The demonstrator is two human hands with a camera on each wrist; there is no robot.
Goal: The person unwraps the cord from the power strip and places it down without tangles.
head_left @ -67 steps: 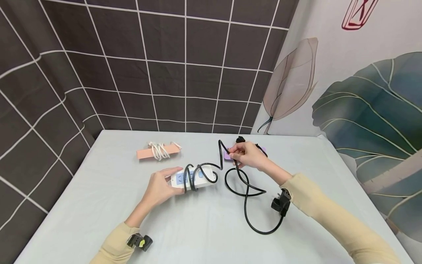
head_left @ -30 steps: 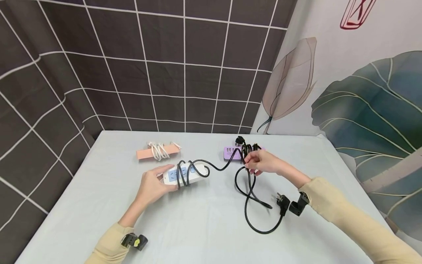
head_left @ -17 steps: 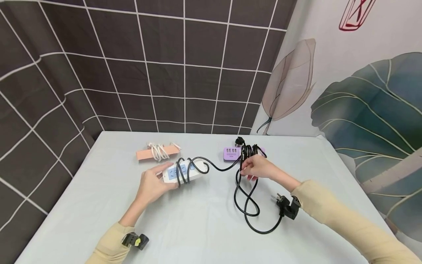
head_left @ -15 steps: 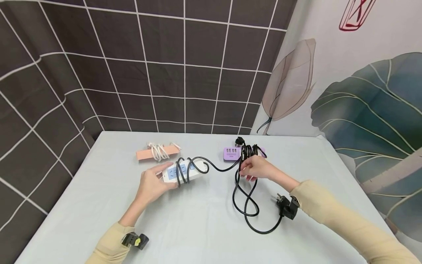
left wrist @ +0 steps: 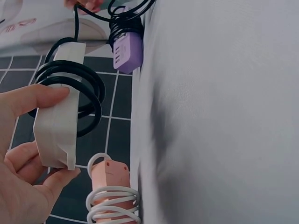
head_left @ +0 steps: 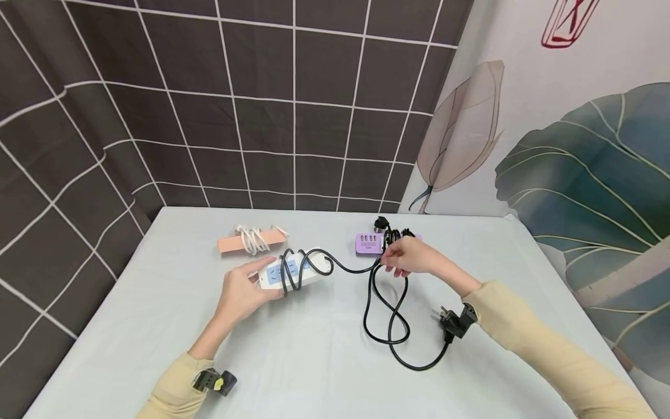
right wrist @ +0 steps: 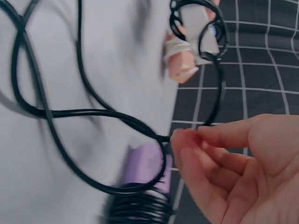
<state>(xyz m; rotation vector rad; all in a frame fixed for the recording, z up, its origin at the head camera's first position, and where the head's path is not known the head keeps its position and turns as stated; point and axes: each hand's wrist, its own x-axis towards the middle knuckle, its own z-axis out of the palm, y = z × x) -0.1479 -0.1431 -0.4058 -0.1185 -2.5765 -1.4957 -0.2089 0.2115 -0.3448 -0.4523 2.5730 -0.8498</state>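
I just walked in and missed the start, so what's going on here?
A person's left hand grips a white power strip, black cord looped loosely around it. The right hand pinches that cord further along, with slack and the free plug nearby. Farther back on the table, a purple power strip is wrapped in its own cord, a pink block in white cord.

Head view: right hand point(head_left: 410, 256) masks part of purple strip point(head_left: 368, 244), whose lettering is too small to read; black cord point(head_left: 419, 369) loops partly cover white strip's point(head_left: 292, 269) sockets. Left-wrist view's bottom edge cuts pink strip point(left wrist: 111, 173). Right-wrist view: purple strip blurred.
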